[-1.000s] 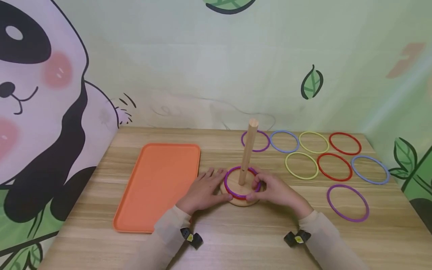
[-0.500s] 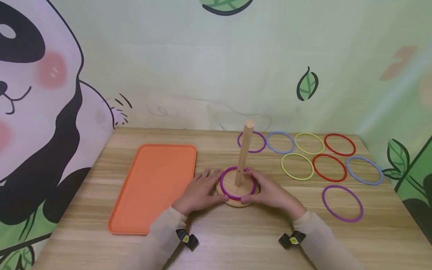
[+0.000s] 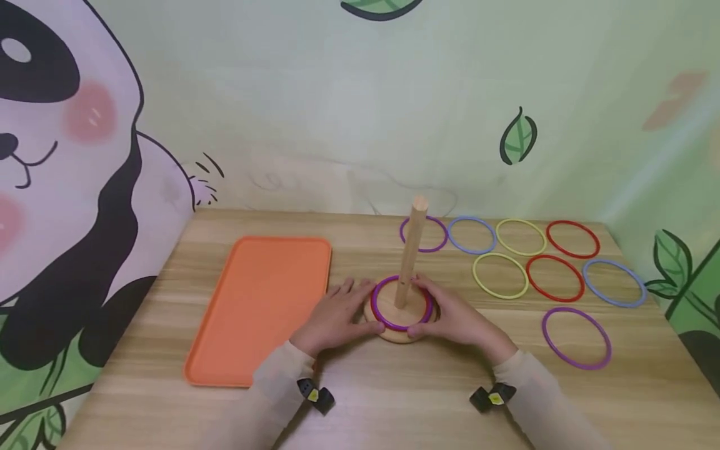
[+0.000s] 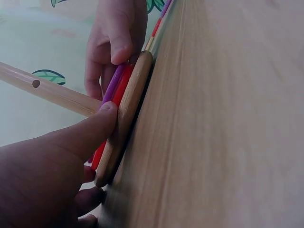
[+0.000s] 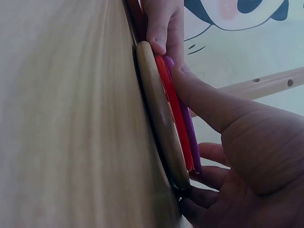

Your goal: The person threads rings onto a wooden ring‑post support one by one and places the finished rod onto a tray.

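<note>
A wooden peg (image 3: 413,256) stands upright on a round wooden base (image 3: 400,338). Around its foot lie two stacked rings, a purple ring (image 3: 388,324) above a red ring (image 5: 173,109). My left hand (image 3: 335,319) lies at the left of the base, fingers extended; in the left wrist view its thumb touches the red ring and other fingertips reach the base edge. My right hand (image 3: 462,319) curves round the right side of the rings, its thumb on the purple ring and its fingers at the far side. Those fingertips are partly hidden in the head view.
An orange tray (image 3: 264,312) lies left of the base. Several loose rings lie flat at the back and right, including a blue ring (image 3: 472,235), a yellow ring (image 3: 500,275) and a near purple ring (image 3: 576,338). A patterned wall borders the wooden table (image 3: 416,400).
The right index finger has moved from inside the purple ring toward the ring's far side. The purple ring has shifted slightly on the red one. The left hand stays in place.
</note>
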`<state>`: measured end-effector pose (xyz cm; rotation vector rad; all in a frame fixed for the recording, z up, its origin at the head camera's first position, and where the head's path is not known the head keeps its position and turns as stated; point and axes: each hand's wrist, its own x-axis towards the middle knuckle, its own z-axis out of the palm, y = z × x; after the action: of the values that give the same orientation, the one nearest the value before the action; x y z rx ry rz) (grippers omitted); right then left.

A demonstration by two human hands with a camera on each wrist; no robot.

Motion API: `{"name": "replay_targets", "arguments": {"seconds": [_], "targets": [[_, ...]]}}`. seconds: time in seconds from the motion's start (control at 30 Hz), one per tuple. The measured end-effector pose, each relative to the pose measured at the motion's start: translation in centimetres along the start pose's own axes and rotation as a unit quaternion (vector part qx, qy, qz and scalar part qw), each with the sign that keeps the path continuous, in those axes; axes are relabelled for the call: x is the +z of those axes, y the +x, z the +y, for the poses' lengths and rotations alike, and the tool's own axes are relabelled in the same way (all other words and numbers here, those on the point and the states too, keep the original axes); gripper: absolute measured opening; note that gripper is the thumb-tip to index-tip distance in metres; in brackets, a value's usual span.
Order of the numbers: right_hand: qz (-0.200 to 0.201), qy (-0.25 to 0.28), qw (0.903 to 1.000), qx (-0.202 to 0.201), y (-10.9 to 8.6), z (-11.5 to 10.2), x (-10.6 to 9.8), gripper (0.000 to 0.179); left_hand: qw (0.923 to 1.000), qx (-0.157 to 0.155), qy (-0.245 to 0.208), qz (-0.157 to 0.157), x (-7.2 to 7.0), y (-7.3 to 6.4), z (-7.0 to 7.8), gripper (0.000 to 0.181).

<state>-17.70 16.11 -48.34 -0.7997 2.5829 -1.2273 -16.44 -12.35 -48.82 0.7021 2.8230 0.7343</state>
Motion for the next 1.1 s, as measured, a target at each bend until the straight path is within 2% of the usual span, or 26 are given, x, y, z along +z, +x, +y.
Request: {"name": "replay_targets", "arguments": {"seconds": [0.13, 0.33, 0.5, 0.7, 0.87, 1.0, 1.1], "targets": [[0.000, 0.003, 1.0000, 0.007, -0.12, 0.06, -0.22, 0.101, 1.0000, 0.002, 0.000, -0.004, 0.06, 0.21, -0.06, 0.091], [0.008, 0.005, 1.0000, -0.002, -0.10, 0.04, 0.06, 0.100, 0.9999, 0.005, -0.005, 0.009, 0.07, 0.32, 0.05, 0.091], [0.005, 0.007, 0.9999, -0.005, -0.13, -0.09, 0.40, 0.101, 1.0000, 0.001, -0.002, -0.001, 0.11, 0.15, 0.03, 0.091], [0.007, 0.016, 0.9998, -0.005, -0.16, -0.24, 0.33, 0.101, 1.0000, -0.002, -0.004, 0.001, -0.12, 0.04, 0.18, 0.091], [0.005, 0.016, 0.9999, 0.002, -0.43, -0.19, 0.31, 0.100, 1.0000, -0.004, -0.004, -0.004, 0.27, -0.12, 0.02, 0.092], [0.011, 0.020, 0.9997, 0.011, -0.39, -0.07, 0.10, 0.092, 1.0000, -0.001, -0.008, -0.002, 0.36, -0.10, -0.12, 0.092], [0.031, 0.045, 0.9983, 0.023, -0.11, 0.30, -0.21, 0.078, 0.9999, 0.001, -0.013, 0.001, 0.21, -0.11, -0.14, 0.091]]}}
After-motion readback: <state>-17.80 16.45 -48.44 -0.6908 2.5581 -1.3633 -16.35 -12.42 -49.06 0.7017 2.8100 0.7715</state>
